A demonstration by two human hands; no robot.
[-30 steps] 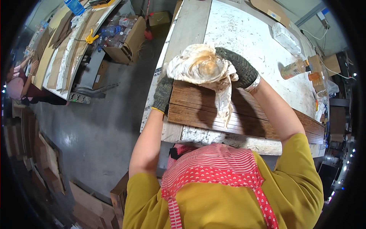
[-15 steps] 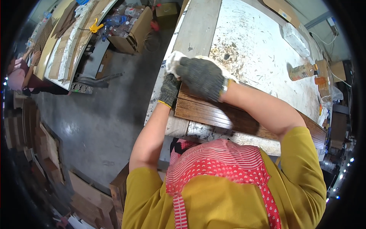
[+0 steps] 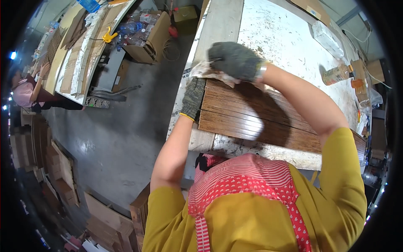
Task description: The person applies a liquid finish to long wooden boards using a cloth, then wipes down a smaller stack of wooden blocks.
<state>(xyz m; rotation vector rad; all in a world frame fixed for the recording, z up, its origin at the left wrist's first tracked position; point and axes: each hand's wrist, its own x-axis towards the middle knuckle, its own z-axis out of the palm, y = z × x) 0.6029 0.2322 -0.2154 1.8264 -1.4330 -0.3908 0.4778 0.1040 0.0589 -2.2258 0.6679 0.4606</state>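
A dark brown wooden board (image 3: 239,119) with lengthwise grooves lies across the near part of the worktable. My left hand (image 3: 193,98), in a dark grey knit glove with a yellow cuff, grips the board's left end; its fingertips are partly hidden. My right hand (image 3: 236,62), gloved the same way, is closed on a crumpled whitish cloth (image 3: 220,77) at the board's far left corner. The cloth hangs over that edge and reaches close to my left fingers. My right arm casts a shadow on the board.
The white, stained worktable (image 3: 277,38) extends beyond the board. At the right stand a bottle (image 3: 336,75) and a white block-shaped package (image 3: 327,38). Across the floor, a person (image 3: 27,90) is at another table; a carton of plastic bottles (image 3: 145,46) stands nearby. Flat boards lean lower left.
My right hand with the cloth has moved right, away from the left corner, uncovering more of the board's end. My left hand stays at that end. The whole view has shifted slightly.
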